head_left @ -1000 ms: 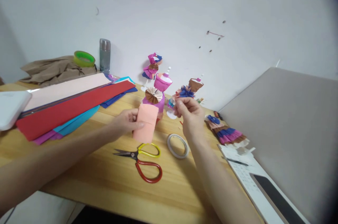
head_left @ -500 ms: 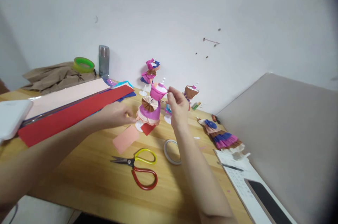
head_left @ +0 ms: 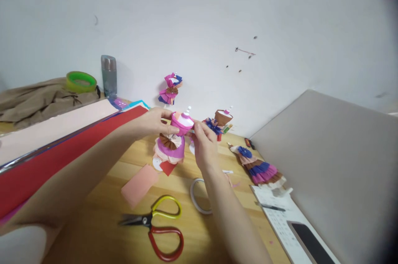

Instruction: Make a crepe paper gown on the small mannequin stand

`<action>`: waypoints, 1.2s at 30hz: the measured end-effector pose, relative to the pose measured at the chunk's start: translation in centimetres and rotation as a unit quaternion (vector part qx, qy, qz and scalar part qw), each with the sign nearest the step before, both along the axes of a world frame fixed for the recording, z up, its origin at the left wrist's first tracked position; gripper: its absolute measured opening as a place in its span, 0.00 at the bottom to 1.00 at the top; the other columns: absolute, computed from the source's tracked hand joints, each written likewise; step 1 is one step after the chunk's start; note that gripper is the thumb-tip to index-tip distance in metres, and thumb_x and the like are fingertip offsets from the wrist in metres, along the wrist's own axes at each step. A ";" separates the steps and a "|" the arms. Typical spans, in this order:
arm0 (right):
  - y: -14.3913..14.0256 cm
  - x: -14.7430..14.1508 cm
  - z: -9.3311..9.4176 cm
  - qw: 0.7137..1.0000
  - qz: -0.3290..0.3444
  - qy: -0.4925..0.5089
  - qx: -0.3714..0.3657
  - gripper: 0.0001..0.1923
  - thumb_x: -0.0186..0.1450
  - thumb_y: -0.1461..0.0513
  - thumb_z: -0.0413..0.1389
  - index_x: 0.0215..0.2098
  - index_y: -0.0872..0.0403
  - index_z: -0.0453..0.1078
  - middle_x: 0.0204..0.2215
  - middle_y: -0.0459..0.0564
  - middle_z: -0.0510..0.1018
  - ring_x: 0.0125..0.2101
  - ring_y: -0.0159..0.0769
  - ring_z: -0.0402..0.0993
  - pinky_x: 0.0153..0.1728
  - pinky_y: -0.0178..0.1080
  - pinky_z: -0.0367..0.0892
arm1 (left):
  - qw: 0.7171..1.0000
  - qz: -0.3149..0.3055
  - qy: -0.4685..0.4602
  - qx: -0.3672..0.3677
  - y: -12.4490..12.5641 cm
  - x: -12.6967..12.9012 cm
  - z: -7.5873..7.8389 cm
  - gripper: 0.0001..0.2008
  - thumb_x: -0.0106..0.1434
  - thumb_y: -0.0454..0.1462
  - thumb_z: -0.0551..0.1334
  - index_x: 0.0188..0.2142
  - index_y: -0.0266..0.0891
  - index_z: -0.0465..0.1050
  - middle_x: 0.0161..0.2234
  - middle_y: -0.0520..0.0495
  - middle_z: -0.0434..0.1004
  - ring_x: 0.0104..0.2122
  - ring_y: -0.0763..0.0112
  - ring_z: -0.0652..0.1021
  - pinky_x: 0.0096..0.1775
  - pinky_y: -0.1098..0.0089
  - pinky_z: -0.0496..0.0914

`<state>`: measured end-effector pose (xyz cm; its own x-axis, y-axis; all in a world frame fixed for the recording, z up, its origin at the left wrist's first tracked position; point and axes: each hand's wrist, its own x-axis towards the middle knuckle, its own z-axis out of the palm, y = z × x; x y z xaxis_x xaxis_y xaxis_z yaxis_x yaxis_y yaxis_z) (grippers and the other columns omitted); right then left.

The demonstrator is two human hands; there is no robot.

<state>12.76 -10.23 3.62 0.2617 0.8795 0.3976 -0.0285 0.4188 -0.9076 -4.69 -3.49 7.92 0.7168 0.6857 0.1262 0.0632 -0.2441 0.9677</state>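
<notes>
A miniature dress form stands in the middle of the table, wearing a paper dress [head_left: 172,150] with a purple skirt, pale pink ruffle and brown pleated fan at the waist. Its pink paper bodice [head_left: 179,126] flares around a white top with a knob. My left hand [head_left: 157,123] pinches the left side of this bodice between thumb and fingers. On the right side, my right hand [head_left: 203,141] grips the bodice edge with thumb and fingertips; some of its fingers are hidden. A red paper piece [head_left: 168,168] lies by the white base [head_left: 157,163].
Scissors [head_left: 146,220], a white tape roll [head_left: 193,201] and a pink paper strip [head_left: 139,185] lie in front. Long paper sheets [head_left: 77,147] cover the left. Other dressed forms [head_left: 223,118] stand behind; a layered paper dress [head_left: 259,168] and a phone [head_left: 311,243] lie right.
My left hand has risen from beside the base to the bodice and closed on it. My right hand has lowered slightly along the bodice. The camera view has shifted.
</notes>
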 end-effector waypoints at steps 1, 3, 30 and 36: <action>0.0 0.0 0.2 1.000 0.005 0.017 -0.005 0.16 0.60 0.49 0.59 0.35 0.53 0.78 0.33 0.49 0.81 0.32 0.37 0.75 0.38 0.41 0.70 | 1.000 -0.003 -0.002 -0.012 0.1 0.1 -0.2 0.22 0.52 0.41 0.70 0.46 0.34 0.78 0.38 0.41 0.82 0.35 0.63 0.80 0.37 0.66 0.73; -0.1 0.0 0.7 0.999 0.002 0.047 -0.019 0.16 0.57 0.49 0.60 0.31 0.53 0.77 0.33 0.50 0.81 0.32 0.38 0.75 0.35 0.40 0.70 | 0.999 -0.014 -0.019 -0.024 0.1 0.4 -0.5 0.20 0.52 0.39 0.70 0.45 0.34 0.77 0.37 0.42 0.82 0.37 0.64 0.80 0.38 0.67 0.73; -1.5 0.9 1.6 0.819 -0.266 -0.416 0.293 0.10 0.64 0.68 0.55 0.39 0.48 0.72 0.32 0.50 0.79 0.34 0.41 0.75 0.36 0.45 0.70 | 0.963 -0.103 -0.169 -0.183 -0.2 1.3 -2.3 0.15 0.49 0.41 0.72 0.33 0.32 0.77 0.28 0.47 0.78 0.28 0.72 0.75 0.33 0.72 0.68; -1.2 0.8 2.1 0.748 -0.274 -0.478 0.371 0.13 0.60 0.72 0.58 0.40 0.52 0.70 0.32 0.51 0.80 0.33 0.39 0.76 0.34 0.43 0.70 | 0.939 -0.144 -0.203 -0.237 0.5 0.9 -3.2 0.20 0.49 0.42 0.73 0.38 0.30 0.78 0.29 0.45 0.79 0.27 0.71 0.76 0.30 0.74 0.67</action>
